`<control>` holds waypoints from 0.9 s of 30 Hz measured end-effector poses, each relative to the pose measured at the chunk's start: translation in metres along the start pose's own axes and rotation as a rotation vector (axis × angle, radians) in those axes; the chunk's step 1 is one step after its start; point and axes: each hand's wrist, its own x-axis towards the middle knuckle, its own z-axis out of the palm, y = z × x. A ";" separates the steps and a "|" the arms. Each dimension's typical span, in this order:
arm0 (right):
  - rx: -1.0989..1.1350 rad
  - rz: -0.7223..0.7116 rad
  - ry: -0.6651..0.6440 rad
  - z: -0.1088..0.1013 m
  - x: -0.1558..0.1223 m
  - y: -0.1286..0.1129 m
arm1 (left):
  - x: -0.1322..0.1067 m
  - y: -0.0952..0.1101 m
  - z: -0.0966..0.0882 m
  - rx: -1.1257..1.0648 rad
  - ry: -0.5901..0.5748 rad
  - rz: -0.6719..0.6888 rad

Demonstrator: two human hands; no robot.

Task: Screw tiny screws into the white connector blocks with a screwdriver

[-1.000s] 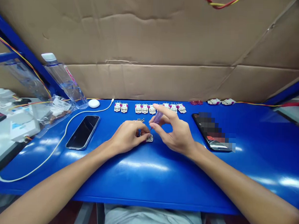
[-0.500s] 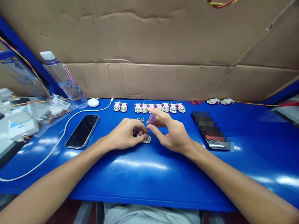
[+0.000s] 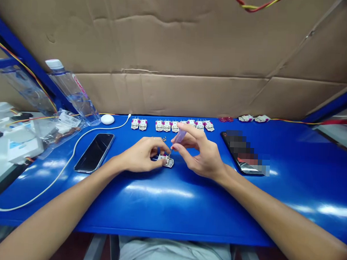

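Observation:
Between thumb and fingers, my left hand (image 3: 142,154) steadies a small white plug part (image 3: 169,161) flat on the blue table. My right hand (image 3: 202,154) pinches a small screwdriver (image 3: 180,136) by its translucent purple handle. The screwdriver leans over to the right, its thin shaft pointing down to the plug part; whether the tip sits in a screw is too small to tell. Just behind my left fingertips lies a little heap of brass-coloured screws (image 3: 164,138), partly hidden. Farther back stands a row of similar white and magenta plug parts (image 3: 167,125) with metal pins.
A phone (image 3: 95,153) and a white cable (image 3: 72,157) lie at left, near a white rounded object (image 3: 107,119) and a water bottle (image 3: 74,88). At right is a dark phone-like object (image 3: 243,153). White parts (image 3: 246,118) and red pieces (image 3: 226,119) lie along the cardboard wall (image 3: 174,94).
My left fingers have shifted back a little, showing more of the plug part. The screwdriver tilts more to the right in my right hand. The view has moved slightly.

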 end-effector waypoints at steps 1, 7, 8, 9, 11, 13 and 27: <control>0.002 0.000 -0.002 0.000 0.000 0.000 | 0.000 0.000 -0.001 0.006 -0.007 0.002; 0.001 -0.011 0.001 0.000 -0.002 0.000 | 0.000 0.003 -0.002 0.017 -0.044 0.007; 0.002 -0.009 -0.001 0.000 -0.002 0.000 | 0.001 0.003 -0.002 0.016 -0.038 0.010; 0.004 -0.010 0.001 -0.001 -0.002 0.000 | 0.001 0.002 -0.001 0.014 -0.034 0.013; -0.004 -0.021 0.010 -0.001 -0.002 0.000 | 0.000 0.001 0.001 0.004 -0.025 0.025; -0.017 -0.037 0.020 -0.001 -0.002 0.001 | 0.000 -0.001 0.002 -0.006 -0.018 0.045; -0.017 -0.060 0.005 -0.003 0.000 0.000 | 0.001 -0.004 0.012 -0.057 0.058 0.052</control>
